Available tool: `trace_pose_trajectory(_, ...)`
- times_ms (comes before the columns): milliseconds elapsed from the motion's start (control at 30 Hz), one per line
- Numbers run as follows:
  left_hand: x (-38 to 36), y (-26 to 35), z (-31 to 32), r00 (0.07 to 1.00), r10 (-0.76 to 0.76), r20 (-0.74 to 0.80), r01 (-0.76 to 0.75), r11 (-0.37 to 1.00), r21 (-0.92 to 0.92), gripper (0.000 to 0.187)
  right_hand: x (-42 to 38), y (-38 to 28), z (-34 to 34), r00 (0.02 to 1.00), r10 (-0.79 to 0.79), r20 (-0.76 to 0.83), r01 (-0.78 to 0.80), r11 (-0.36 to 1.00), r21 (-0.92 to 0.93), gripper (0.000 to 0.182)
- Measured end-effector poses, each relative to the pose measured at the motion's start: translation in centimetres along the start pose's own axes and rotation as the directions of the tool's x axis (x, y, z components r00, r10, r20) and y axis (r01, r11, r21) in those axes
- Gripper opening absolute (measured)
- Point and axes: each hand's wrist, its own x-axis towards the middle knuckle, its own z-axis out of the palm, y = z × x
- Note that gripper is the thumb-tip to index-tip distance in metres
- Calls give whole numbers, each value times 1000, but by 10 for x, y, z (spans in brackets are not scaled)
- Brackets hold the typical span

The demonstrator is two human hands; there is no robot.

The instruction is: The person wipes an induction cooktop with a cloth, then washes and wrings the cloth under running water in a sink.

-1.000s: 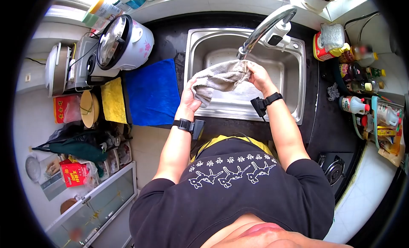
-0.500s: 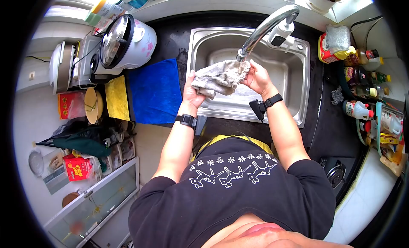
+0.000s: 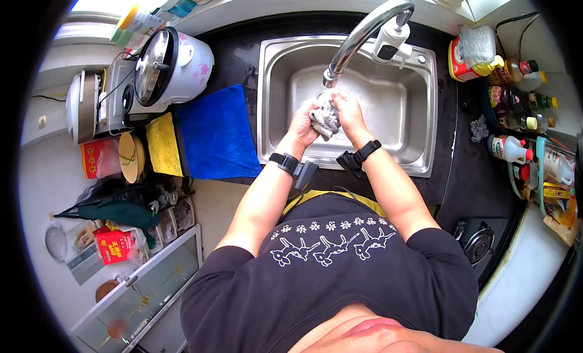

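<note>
A wet grey cloth point(image 3: 326, 121) is bunched up between my two hands over the steel sink point(image 3: 401, 125). My left hand point(image 3: 303, 123) is closed on its left side, and my right hand point(image 3: 348, 112) grips it from the right. Just above the cloth hangs the mouth of the curved chrome faucet point(image 3: 358, 40). Parts of the cloth are hidden behind my fingers.
Left of the sink lie a blue cloth point(image 3: 217, 134) and a yellow cloth point(image 3: 164, 145), with a rice cooker point(image 3: 188, 67) behind them. Several bottles point(image 3: 511, 149) line the right side. A gas burner point(image 3: 480, 244) sits at the lower right.
The cloth was spread between my hands and is now squeezed into a small bundle. My hands have come closer together, the left one moving right. The view has shifted slightly.
</note>
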Motion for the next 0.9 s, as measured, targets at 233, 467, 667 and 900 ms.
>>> trace_pose_trajectory(233,-3,8,15,990,68,121,-52,990,-131,49,12,-24,-10,990,135,35,-139,939,316,44)
trace_pose_trajectory(467,-15,17,30,974,103,200,-106,994,4,56,1,-43,-13,971,163,172,-217,906,364,40)
trace_pose_trajectory(667,5,5,28,983,180,24,-179,940,290,29,3,2,5,989,-18,144,27,997,-65,45)
trace_pose_trajectory(900,0,-9,47,933,359,3,-277,714,643,27,2,1,19,921,-245,-302,168,951,-259,29)
